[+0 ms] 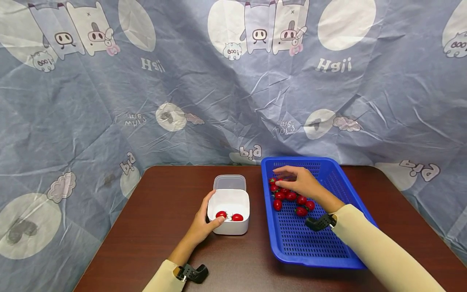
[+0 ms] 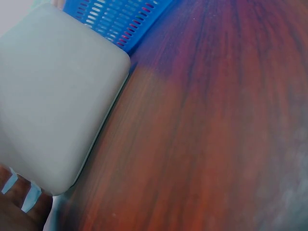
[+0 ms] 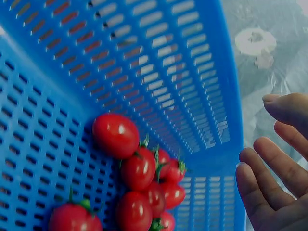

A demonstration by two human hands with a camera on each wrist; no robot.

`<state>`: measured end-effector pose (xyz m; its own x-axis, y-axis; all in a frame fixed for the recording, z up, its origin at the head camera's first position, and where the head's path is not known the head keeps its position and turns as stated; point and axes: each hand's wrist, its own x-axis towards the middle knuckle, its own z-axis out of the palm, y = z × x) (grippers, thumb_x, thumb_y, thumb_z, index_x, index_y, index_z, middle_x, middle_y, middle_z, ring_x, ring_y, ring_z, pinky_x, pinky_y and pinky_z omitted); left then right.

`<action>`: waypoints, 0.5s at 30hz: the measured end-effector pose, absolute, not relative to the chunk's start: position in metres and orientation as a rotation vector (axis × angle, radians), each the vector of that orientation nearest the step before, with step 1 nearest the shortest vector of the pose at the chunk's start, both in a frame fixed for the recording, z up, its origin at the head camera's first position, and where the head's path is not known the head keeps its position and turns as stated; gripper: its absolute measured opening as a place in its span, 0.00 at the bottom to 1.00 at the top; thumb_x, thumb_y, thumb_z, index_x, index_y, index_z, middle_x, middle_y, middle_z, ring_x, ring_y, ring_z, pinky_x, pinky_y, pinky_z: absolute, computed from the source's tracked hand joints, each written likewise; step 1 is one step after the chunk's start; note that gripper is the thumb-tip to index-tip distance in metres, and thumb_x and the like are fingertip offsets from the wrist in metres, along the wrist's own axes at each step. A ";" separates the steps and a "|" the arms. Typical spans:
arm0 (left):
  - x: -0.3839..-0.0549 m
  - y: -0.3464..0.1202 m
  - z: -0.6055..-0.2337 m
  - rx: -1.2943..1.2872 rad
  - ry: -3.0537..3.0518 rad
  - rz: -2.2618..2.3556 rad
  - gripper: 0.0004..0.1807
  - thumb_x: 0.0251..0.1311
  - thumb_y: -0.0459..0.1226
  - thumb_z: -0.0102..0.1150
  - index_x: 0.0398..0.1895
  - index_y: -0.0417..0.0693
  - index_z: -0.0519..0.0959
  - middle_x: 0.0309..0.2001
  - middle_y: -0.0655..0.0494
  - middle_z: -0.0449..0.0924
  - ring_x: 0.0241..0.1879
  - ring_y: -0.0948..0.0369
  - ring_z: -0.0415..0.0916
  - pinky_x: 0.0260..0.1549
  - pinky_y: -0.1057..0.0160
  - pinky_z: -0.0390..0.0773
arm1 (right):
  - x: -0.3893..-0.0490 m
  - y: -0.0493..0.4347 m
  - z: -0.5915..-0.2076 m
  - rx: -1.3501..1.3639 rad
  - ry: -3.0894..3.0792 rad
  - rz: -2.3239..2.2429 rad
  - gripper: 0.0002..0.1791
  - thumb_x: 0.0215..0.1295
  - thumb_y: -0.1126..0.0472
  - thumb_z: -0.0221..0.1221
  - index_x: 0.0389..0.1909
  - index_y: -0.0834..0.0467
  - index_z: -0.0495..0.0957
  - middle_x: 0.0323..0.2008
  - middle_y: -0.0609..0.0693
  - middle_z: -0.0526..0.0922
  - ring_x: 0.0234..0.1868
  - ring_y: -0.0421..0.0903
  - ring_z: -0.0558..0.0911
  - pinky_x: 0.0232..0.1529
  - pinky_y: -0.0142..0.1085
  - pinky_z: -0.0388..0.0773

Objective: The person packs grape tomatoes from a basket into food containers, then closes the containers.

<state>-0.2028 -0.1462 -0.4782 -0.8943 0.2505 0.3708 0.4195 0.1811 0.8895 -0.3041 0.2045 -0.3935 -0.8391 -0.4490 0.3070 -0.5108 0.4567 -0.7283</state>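
Note:
My left hand (image 1: 202, 221) grips a square white food container (image 1: 230, 228) by its left side, thumb over the near rim. Two red cherry tomatoes (image 1: 237, 217) with green stems lie inside it, against the near wall. The container's white wall (image 2: 57, 91) fills much of the left wrist view. Over the blue plastic basket (image 1: 271, 227), my right hand (image 1: 303, 184) hovers with parted fingers and nothing between them. Several cherry tomatoes (image 3: 115, 135) lie grouped on the basket floor below it, toward the left wall.
A translucent lid (image 1: 230, 181) lies on the dark brown table (image 1: 171, 190) just behind the container. The basket's raised walls stand to the right of the container. Behind the table hangs a blue-grey patterned cloth (image 1: 204, 89).

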 end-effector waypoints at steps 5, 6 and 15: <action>-0.203 -0.146 -0.479 -0.657 -2.290 -1.821 0.46 0.55 0.38 0.63 0.75 0.43 0.50 0.68 0.35 0.59 0.60 0.38 0.64 0.56 0.35 0.62 | -0.314 0.216 -0.399 0.777 -2.653 1.335 0.22 0.58 0.56 0.68 0.54 0.58 0.80 0.50 0.60 0.82 0.49 0.59 0.81 0.45 0.41 0.79; -0.203 -0.146 -0.479 -0.658 -2.290 -1.819 0.46 0.55 0.38 0.63 0.75 0.43 0.50 0.68 0.35 0.59 0.60 0.38 0.64 0.55 0.35 0.63 | -0.316 0.219 -0.400 0.752 -2.660 1.327 0.22 0.58 0.56 0.68 0.53 0.57 0.80 0.50 0.60 0.82 0.49 0.58 0.82 0.45 0.40 0.79; -0.204 -0.147 -0.479 -0.669 -2.293 -1.805 0.45 0.56 0.37 0.63 0.75 0.45 0.50 0.67 0.34 0.60 0.59 0.37 0.65 0.54 0.36 0.64 | -0.322 0.236 -0.405 0.651 -2.719 1.248 0.23 0.59 0.54 0.67 0.55 0.58 0.79 0.52 0.62 0.81 0.48 0.56 0.82 0.43 0.43 0.80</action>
<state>-0.2035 -0.1466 -0.4792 -0.8899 0.2517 0.3804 0.4289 0.1780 0.8856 -0.3215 0.2363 -0.4048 -0.9064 -0.3447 0.2443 -0.4100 0.5780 -0.7056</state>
